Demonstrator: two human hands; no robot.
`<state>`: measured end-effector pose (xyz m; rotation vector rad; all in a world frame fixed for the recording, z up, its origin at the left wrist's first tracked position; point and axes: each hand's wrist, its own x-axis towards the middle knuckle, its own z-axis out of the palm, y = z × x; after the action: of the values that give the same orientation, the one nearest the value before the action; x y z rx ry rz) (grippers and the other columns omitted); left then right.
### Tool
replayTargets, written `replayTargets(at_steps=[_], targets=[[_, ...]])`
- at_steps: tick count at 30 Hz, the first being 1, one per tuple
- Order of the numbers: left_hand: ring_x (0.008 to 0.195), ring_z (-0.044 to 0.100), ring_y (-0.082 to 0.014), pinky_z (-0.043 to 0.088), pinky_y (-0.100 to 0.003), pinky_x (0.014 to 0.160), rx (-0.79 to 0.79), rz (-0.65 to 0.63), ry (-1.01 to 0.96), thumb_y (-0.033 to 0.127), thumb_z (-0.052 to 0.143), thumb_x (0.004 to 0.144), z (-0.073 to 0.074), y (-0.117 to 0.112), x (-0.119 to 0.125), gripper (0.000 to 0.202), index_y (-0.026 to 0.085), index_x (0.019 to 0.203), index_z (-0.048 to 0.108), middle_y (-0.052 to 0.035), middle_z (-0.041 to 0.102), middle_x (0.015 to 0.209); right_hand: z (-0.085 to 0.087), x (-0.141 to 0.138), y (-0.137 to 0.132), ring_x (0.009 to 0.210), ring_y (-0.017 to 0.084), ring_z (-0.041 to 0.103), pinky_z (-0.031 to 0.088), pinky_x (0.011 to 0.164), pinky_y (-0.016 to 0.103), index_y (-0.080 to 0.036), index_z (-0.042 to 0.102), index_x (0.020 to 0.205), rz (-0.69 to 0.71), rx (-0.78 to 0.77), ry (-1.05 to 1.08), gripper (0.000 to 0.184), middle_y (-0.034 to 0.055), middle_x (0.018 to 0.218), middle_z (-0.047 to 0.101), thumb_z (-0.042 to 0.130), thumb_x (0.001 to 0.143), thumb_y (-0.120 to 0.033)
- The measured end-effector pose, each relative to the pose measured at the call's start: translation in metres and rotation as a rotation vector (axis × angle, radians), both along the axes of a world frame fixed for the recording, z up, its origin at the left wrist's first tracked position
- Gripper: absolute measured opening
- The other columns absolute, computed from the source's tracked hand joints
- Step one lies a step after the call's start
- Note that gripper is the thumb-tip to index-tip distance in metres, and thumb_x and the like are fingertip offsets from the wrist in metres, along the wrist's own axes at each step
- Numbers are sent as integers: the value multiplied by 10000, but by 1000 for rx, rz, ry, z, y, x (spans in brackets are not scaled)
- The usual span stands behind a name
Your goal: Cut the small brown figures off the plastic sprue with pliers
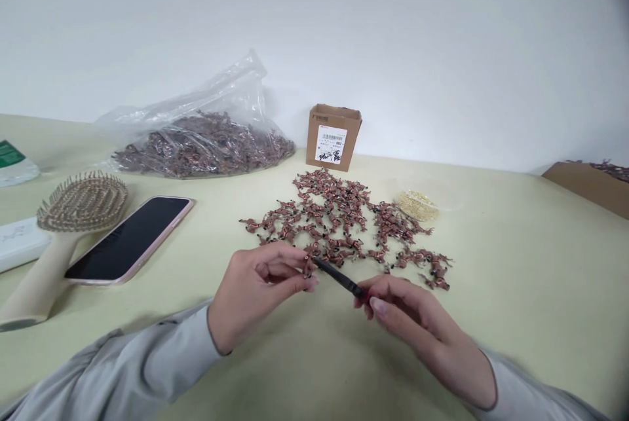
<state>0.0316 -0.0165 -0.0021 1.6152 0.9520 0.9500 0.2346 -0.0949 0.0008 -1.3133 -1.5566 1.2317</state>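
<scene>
Okay:
1. Black pen-like stick [339, 276] sits between the hands, long axis pointing down-right, upper tip at small brown figurine [308, 268].
2. Left hand [258, 280] curled, pinching the figurine; right hand [413, 323] nearly closed, pinching the stick's lower end.
3. Table [515, 277] extends right, far edge at wall.
4. Ahead: figurine pile [339, 221], plastic bag [201, 139], cardboard box [333, 137].
5. Left: phone [128, 241].

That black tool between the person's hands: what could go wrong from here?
The tiny brown animal figurine pinched in the left hand might slip if the slim black tool in the right hand pushes against it. Dropped, it could get lost among the similar figurines just ahead. A careless move might also knock the shallow dish of tiny golden pieces beside them, spilling its contents.
</scene>
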Motion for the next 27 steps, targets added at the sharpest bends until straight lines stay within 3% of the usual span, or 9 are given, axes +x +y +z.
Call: replayTargets(at_steps=[6,8,10,14,16,20,27], targets=[[606,659,-156,538,-232,600,637,126,185,164,659,624,-2,6,-12,112,252,694,650,8,710,699,-4,-1,-2,604,87,442,330,531,200,-143,578,830,52,-217,286,235,23,722,550,458,820,-345],[612,661,-155,539,-229,602,700,124,183,150,650,628,-1,7,-13,125,261,685,657,11,712,697,-5,-2,-2,582,80,444,318,510,196,-134,582,811,60,-306,389,233,24,706,545,463,815,-334],[597,662,-160,542,-231,583,576,109,137,153,644,631,0,7,-11,110,247,688,650,7,709,679,-4,-2,-1,608,88,464,332,526,197,-133,586,791,49,-336,436,209,30,727,554,481,801,-313],[560,662,-177,547,-251,553,51,17,-38,165,638,635,3,4,-3,110,207,727,594,5,689,625,-1,-2,0,683,105,465,354,590,204,-152,576,783,-43,-210,322,160,23,772,554,525,773,-304],[561,660,-174,544,-252,564,-80,9,-78,163,665,609,4,2,-1,149,197,723,576,8,681,625,-2,-2,0,682,107,462,357,579,205,-164,550,817,-77,-195,292,171,17,781,538,518,777,-327],[563,656,-168,537,-248,574,-157,27,-79,173,693,579,7,1,1,186,183,719,571,9,667,599,-5,-6,-2,665,97,463,352,553,202,-171,503,861,-38,-217,311,189,17,829,511,497,790,-347],[557,653,-164,530,-234,558,-177,20,-70,185,694,577,7,0,2,191,180,725,573,20,649,587,-1,-15,-6,566,75,384,283,483,196,-181,457,850,77,-222,205,202,-11,733,480,440,817,-379]])
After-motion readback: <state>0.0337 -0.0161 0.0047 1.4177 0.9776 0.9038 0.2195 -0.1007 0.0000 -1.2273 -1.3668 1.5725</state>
